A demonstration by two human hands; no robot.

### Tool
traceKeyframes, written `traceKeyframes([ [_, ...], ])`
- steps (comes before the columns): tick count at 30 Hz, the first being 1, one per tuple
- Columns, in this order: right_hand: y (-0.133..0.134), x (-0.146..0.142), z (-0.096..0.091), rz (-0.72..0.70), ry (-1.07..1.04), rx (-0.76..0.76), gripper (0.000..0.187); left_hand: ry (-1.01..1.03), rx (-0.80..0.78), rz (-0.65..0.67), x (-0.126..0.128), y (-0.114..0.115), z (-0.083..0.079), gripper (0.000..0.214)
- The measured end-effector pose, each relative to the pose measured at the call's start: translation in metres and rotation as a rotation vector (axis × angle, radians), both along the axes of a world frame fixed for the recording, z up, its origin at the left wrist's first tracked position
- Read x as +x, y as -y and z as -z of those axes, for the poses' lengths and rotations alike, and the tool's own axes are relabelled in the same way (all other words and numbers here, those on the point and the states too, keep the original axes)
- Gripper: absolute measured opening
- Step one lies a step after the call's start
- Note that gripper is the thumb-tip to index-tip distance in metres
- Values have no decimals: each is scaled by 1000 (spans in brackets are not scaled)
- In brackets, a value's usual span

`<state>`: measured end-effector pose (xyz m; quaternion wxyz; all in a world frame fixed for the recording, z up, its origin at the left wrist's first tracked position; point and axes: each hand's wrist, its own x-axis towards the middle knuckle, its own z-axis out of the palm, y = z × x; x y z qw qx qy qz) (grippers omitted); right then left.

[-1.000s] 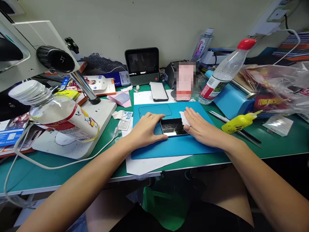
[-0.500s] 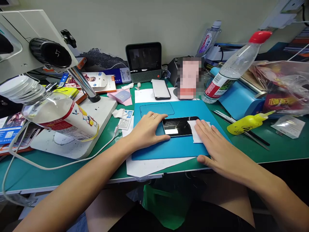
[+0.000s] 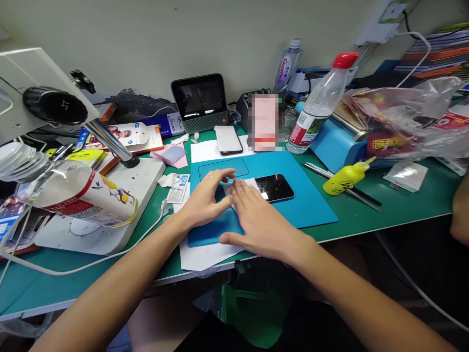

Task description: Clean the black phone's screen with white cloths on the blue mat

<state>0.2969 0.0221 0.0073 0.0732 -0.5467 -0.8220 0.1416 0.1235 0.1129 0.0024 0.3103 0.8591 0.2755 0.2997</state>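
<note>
A black phone (image 3: pixel 274 187) lies screen up on the blue work mat (image 3: pixel 304 203). My left hand (image 3: pixel 205 198) rests flat on the mat at the phone's left end, fingers stretched out. My right hand (image 3: pixel 258 220) lies flat with fingers spread over a white wipe (image 3: pixel 249 184), pressing it on the phone's left part. Only a corner of the wipe shows past my fingers.
A microscope stand (image 3: pixel 120 181) and a lying bottle (image 3: pixel 76 193) fill the left. A second phone (image 3: pixel 227 140), a small screen device (image 3: pixel 200 102), an upright water bottle (image 3: pixel 315 110), a yellow squeeze bottle (image 3: pixel 344 177) and tweezers (image 3: pixel 351 193) stand behind and right. White paper (image 3: pixel 205 254) sticks out under the mat.
My right hand slid the white wipe from the phone's right end leftward across the screen. The view has shifted to the right. My left hand stayed at the phone's left end.
</note>
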Motion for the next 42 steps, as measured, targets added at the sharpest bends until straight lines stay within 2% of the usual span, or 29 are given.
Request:
traceKeyframes([
  [4, 6, -22, 7, 61, -67, 58, 114, 160, 47, -100, 1, 3, -2, 40],
  [7, 17, -19, 8, 34, -54, 83, 109, 171, 59, -109, 0, 4, -3, 37],
  [11, 36, 12, 10, -10, 23, 116, 100, 170, 64, -107, -2, 2, -4, 34],
  [14, 42, 47, 14, 85, 97, 147, 99, 160, 84, -86, -3, 1, -4, 35],
  [17, 33, 75, 16, 122, 131, 123, 98, 139, 109, -57, -2, 0, -3, 34],
  [20, 10, 84, 13, 156, 136, 78, 101, 119, 116, -42, -2, -2, -2, 34],
  [25, -23, 60, 4, 198, 112, -1, 109, 117, 101, -71, -1, -4, -2, 34],
  [30, -31, 26, 0, 144, 7, -24, 112, 108, 98, -89, 0, -4, -2, 32],
  [33, -25, 12, -2, 124, -43, -40, 112, 107, 76, -106, 0, -4, -1, 31],
  [37, -4, 0, -4, 47, -85, -51, 115, 103, 58, -125, 0, -4, -1, 28],
  [40, 14, 1, -6, -25, -90, -48, 112, 100, 51, -132, -1, -5, -1, 27],
  [42, 24, 12, -5, -34, -59, -48, 107, 97, 43, -134, -2, -5, -1, 27],
])
